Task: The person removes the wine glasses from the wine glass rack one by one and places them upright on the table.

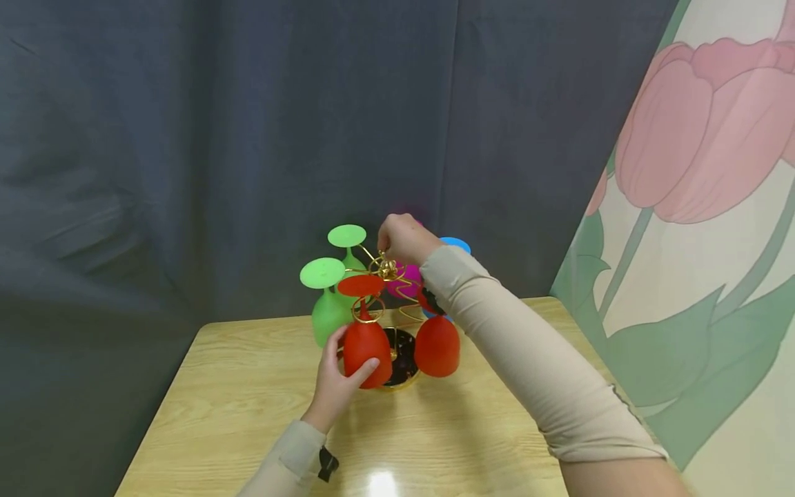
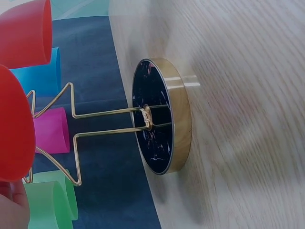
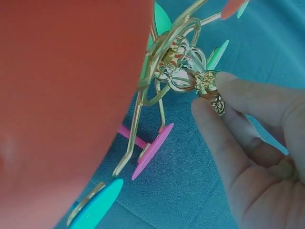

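An upside-down red goblet (image 1: pixel 365 355) hangs by its foot from a gold wire rack (image 1: pixel 388 269). My left hand (image 1: pixel 332 386) grips its bowl, the thumb across the front and the fingers on the left side. Above the rack, my right hand (image 1: pixel 406 238) pinches the gold ornamental finial (image 3: pixel 208 85) at its top between thumb and fingertips. A second red goblet (image 1: pixel 437 351) hangs on the right, partly behind my right sleeve. The rack's wire stem meets a round black base (image 2: pixel 152 143) with a gold rim.
Green goblets (image 1: pixel 327 314) hang at the rack's left, a magenta one (image 1: pixel 405 281) at the back, and a blue one (image 2: pixel 40 74) at the right rear. The rack stands on a wooden table (image 1: pixel 248 386). Behind is a dark curtain (image 1: pixel 323 138); a tulip-painted panel (image 1: pixel 702 228) stands right.
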Demonstrator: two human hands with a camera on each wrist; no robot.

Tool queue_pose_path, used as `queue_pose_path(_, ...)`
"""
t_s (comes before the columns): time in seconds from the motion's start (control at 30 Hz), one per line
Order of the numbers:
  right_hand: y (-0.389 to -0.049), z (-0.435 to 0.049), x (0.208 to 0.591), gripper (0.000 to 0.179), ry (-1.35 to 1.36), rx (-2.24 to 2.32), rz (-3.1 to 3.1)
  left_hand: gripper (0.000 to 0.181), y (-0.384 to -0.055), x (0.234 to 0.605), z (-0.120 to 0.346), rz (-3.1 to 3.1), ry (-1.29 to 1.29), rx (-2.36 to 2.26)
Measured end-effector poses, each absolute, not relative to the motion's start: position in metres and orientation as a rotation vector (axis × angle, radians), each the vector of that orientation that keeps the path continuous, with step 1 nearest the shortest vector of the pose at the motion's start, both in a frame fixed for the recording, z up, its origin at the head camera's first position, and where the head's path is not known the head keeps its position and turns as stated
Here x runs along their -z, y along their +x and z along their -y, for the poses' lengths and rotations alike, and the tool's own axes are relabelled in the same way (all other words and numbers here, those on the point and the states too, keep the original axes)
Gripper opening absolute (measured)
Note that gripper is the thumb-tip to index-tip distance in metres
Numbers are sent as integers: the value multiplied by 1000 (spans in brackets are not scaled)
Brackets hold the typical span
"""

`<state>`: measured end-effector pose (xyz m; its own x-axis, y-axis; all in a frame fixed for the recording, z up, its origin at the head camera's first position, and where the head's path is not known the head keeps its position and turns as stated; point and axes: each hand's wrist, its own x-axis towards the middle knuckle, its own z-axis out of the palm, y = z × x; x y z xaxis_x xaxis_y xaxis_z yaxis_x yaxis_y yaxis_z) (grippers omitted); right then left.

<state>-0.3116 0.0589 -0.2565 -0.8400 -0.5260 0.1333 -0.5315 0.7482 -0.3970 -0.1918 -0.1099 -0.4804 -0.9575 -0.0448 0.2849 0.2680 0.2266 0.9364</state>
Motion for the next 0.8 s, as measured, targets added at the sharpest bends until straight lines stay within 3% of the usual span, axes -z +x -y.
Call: queue_pose_path(0.8,-314,-62,256,16,867,-662,2905,76,-190,486,125,2132,-231,1794)
